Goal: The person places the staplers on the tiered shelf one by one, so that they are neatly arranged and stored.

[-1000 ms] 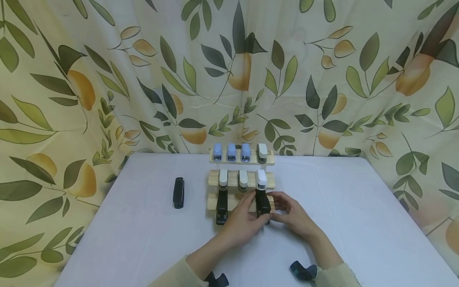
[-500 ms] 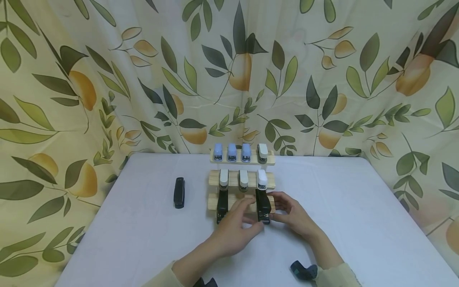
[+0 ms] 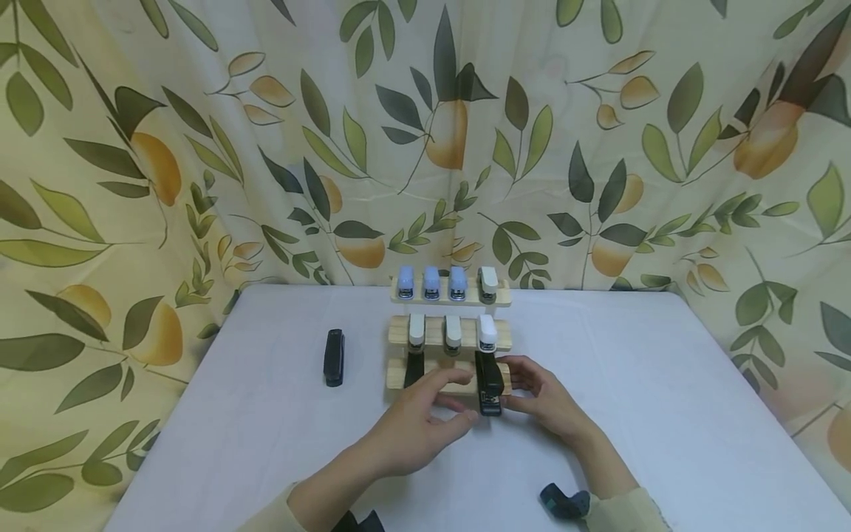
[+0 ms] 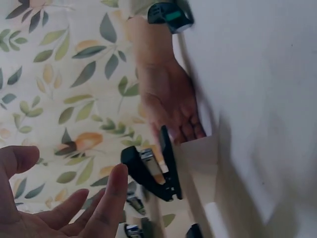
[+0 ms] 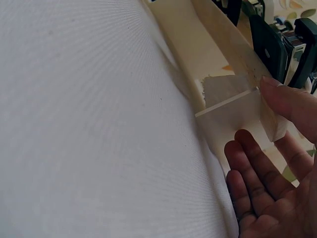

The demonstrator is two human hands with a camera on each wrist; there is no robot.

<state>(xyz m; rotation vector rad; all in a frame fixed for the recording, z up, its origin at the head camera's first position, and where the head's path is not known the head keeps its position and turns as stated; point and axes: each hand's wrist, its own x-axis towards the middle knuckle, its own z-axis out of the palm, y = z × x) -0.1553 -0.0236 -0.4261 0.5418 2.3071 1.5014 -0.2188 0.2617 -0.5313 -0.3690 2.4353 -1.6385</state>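
A three-tier wooden rack (image 3: 395, 374) holds staplers in rows. On its lowest tier, at the right end, sits a black stapler (image 3: 490, 384) with its arm raised from the base (image 4: 171, 166). My right hand (image 3: 541, 395) holds that end of the rack, thumb (image 5: 285, 101) on the front of the board and fingers curled around its end. My left hand (image 3: 412, 428) hovers before the rack with spread fingers, holding nothing. It partly hides a second black stapler (image 3: 414, 364) at the left of the lowest tier.
White staplers (image 3: 453, 332) stand on the middle tier. Blue staplers (image 3: 431, 284) and a whitish stapler (image 3: 488, 284) line the top tier. Left of the rack, another black stapler (image 3: 334, 358) lies on the white tabletop (image 3: 266, 414). A leaf-patterned curtain (image 3: 279, 148) hangs behind.
My left hand has come away from the right-hand black stapler, moving left and toward me, and now covers more of the left one. My right hand stays at the rack's end.
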